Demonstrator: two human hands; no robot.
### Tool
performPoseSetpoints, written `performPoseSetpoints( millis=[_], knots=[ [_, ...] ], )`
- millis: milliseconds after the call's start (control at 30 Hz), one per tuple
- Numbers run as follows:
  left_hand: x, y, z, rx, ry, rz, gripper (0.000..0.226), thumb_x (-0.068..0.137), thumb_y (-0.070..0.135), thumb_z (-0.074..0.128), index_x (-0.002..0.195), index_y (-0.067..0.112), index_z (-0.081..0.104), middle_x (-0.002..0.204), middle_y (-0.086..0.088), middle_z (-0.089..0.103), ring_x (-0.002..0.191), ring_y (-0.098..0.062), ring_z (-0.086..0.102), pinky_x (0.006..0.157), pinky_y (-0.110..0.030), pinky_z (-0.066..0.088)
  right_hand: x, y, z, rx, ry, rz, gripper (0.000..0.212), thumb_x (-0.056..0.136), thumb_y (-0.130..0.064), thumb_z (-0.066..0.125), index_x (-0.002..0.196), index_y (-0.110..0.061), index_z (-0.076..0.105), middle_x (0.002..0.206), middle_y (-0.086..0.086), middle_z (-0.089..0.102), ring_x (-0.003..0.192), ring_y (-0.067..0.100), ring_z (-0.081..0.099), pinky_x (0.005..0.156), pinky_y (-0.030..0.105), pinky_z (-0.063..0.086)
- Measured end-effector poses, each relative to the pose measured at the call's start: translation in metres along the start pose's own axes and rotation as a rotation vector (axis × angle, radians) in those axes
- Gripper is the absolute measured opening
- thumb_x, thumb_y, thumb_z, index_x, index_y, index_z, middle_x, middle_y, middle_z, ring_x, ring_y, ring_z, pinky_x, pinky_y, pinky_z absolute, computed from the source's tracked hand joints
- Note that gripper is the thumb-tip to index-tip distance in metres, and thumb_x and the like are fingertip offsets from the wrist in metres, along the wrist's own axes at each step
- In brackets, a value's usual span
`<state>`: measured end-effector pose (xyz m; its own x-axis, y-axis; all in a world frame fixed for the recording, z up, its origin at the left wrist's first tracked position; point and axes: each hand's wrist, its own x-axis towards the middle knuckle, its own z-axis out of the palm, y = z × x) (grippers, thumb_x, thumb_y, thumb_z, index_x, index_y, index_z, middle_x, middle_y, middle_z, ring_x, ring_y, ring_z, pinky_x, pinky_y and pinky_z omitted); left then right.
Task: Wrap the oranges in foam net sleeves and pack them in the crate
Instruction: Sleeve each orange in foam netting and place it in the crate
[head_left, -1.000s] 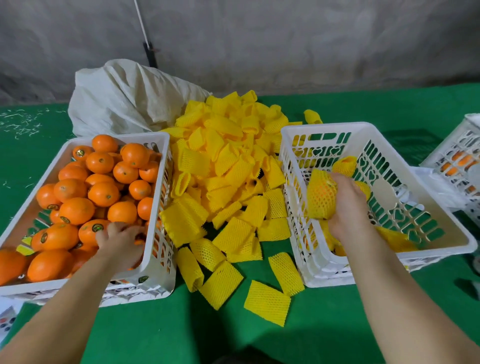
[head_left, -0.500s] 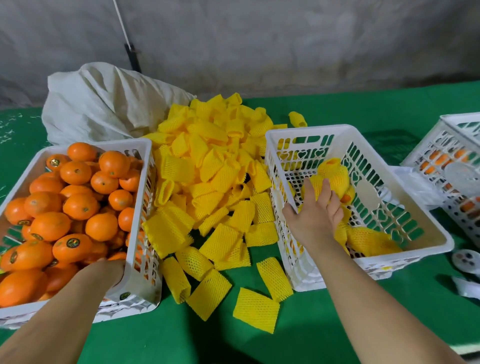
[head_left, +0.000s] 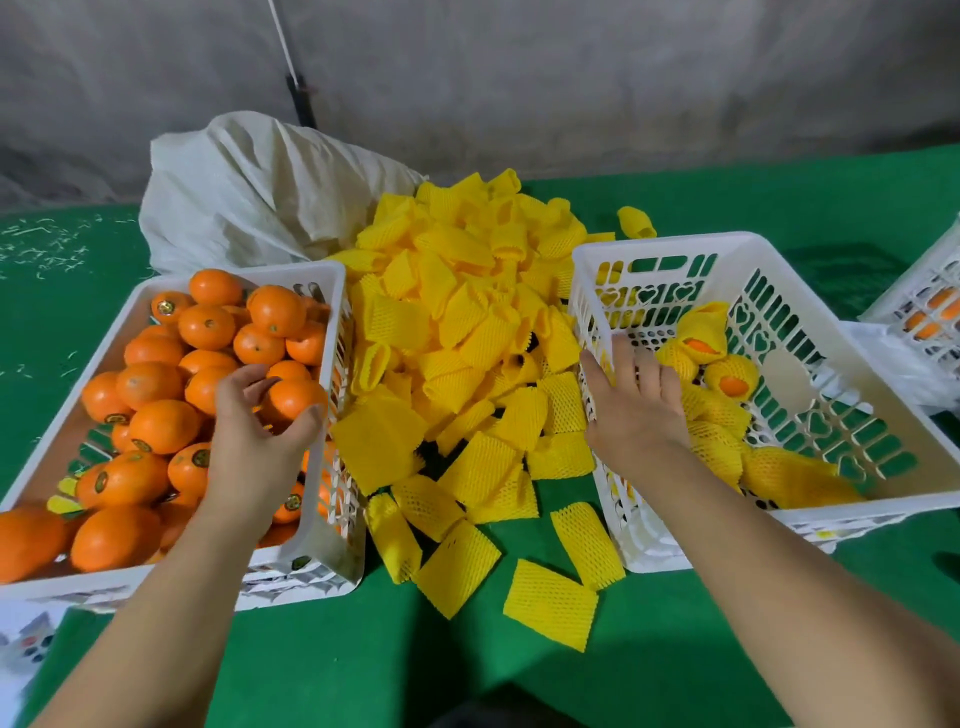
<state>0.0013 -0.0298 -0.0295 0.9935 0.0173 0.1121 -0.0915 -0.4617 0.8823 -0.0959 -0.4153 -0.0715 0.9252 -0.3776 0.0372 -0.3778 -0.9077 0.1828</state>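
- Left hand (head_left: 254, 421): fingers and thumb curled round one orange (head_left: 293, 397), lifted slightly above the heap at the right inner wall of the fruit crate (head_left: 332, 364).
- Loose oranges (head_left: 156, 384): piled beneath and to the left of the left hand, filling the fruit crate; several carry small round stickers.
- Right hand (head_left: 631, 402): palm down, fingers straight and slightly spread, holding nothing; it lies over the left wall of the packing crate (head_left: 670, 249), fingertips pointing away from the person. Whether the palm touches the rim cannot be told.
- Wrapped oranges (head_left: 698, 340): several fruits in yellow foam net, lying inside the packing crate just right of and beyond the right hand; orange peel shows at the open ends of two of them.
- Foam net sleeves (head_left: 462, 332): a loose yellow heap between the two hands, reaching from beyond both crates down toward the person; single flat sleeves lie apart on the green tabletop (head_left: 753, 649) below the right hand.
- White sack (head_left: 249, 192): crumpled, well beyond the left hand, touching the far edge of the sleeve heap.
- Second white crate (head_left: 930, 296): far right of the right hand, cut by the frame edge, with orange fruit visible through its slots.
- Grey wall (head_left: 571, 78): behind the table; a thin pole (head_left: 298, 88) leans against it above the sack.
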Motion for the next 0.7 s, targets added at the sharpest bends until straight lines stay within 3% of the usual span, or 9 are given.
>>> performPoseSetpoints(
  millis=[67,167,267,367,433,533,600,700],
  knots=[
    [-0.014,0.004,0.020,0.030,-0.141,0.132,0.063,0.093,0.034,0.079,0.146,0.032,0.046,0.139,0.013,0.049,0.113,0.003,0.057,0.084,-0.016,0.049,0.001,-0.015,0.000,-0.100,-0.085,-0.100,0.087,0.099,-0.038,0.051,0.165,-0.029,-0.005,0.167,0.013,-0.022,0.153,0.040,-0.011,0.122,0.055,0.000],
    [-0.028,-0.004,0.036,0.135,-0.314,0.287,0.059,0.090,0.035,0.080,0.144,0.028,0.056,0.138,0.006,0.052,0.118,-0.009,0.056,0.095,-0.028,0.051,-0.014,-0.051,0.003,0.074,-0.207,-0.273,0.068,0.098,-0.041,0.054,0.160,-0.036,0.025,0.171,0.012,-0.015,0.155,0.040,-0.011,0.122,0.057,0.000],
    [-0.028,-0.013,0.035,0.079,-0.365,0.281,0.060,0.090,0.044,0.076,0.144,0.032,0.054,0.141,0.011,0.050,0.125,-0.008,0.053,0.096,-0.026,0.048,-0.035,-0.104,0.018,0.306,-0.520,-0.414,0.051,0.098,-0.046,0.057,0.149,-0.042,0.050,0.172,0.007,-0.018,0.155,0.039,-0.015,0.122,0.059,0.005],
    [-0.024,-0.015,0.033,0.068,-0.352,0.282,0.059,0.093,0.042,0.075,0.146,0.033,0.052,0.144,0.011,0.049,0.128,-0.008,0.053,0.097,-0.027,0.049,-0.041,-0.144,0.033,0.267,-0.724,-0.355,0.056,0.099,-0.049,0.053,0.153,-0.035,0.046,0.172,0.007,-0.018,0.155,0.040,-0.019,0.123,0.060,0.003],
    [-0.024,-0.015,0.034,0.089,-0.345,0.324,0.058,0.093,0.039,0.076,0.146,0.031,0.053,0.144,0.012,0.050,0.127,-0.007,0.053,0.095,-0.023,0.049,-0.038,-0.155,0.035,0.236,-0.712,-0.281,0.057,0.103,-0.050,0.047,0.154,-0.024,0.043,0.173,0.005,0.005,0.157,0.038,-0.005,0.123,0.057,0.011],
    [-0.024,-0.014,0.036,0.073,-0.360,0.363,0.057,0.094,0.035,0.078,0.145,0.028,0.054,0.143,0.013,0.051,0.125,0.004,0.050,0.093,-0.013,0.047,-0.034,-0.156,0.030,0.346,-0.464,-0.181,0.045,0.105,-0.040,0.046,0.145,-0.018,0.050,0.159,0.001,0.038,0.148,0.029,0.026,0.115,0.046,0.029],
    [-0.022,-0.014,0.036,0.046,-0.346,0.369,0.057,0.093,0.033,0.079,0.144,0.028,0.055,0.141,0.013,0.053,0.125,0.006,0.050,0.093,-0.012,0.046,-0.032,-0.153,0.028,0.377,-0.383,-0.153,0.040,0.104,-0.038,0.046,0.143,-0.027,0.054,0.161,-0.001,0.036,0.147,0.029,0.026,0.113,0.044,0.029],
    [-0.020,-0.017,0.036,0.032,-0.342,0.373,0.057,0.094,0.033,0.079,0.145,0.028,0.055,0.142,0.013,0.054,0.125,-0.001,0.053,0.094,-0.010,0.043,-0.031,-0.153,0.029,0.308,-0.612,-0.167,0.039,0.102,-0.050,0.049,0.140,-0.044,0.058,0.173,-0.002,0.001,0.154,0.036,0.000,0.119,0.051,0.019]
  ],
)
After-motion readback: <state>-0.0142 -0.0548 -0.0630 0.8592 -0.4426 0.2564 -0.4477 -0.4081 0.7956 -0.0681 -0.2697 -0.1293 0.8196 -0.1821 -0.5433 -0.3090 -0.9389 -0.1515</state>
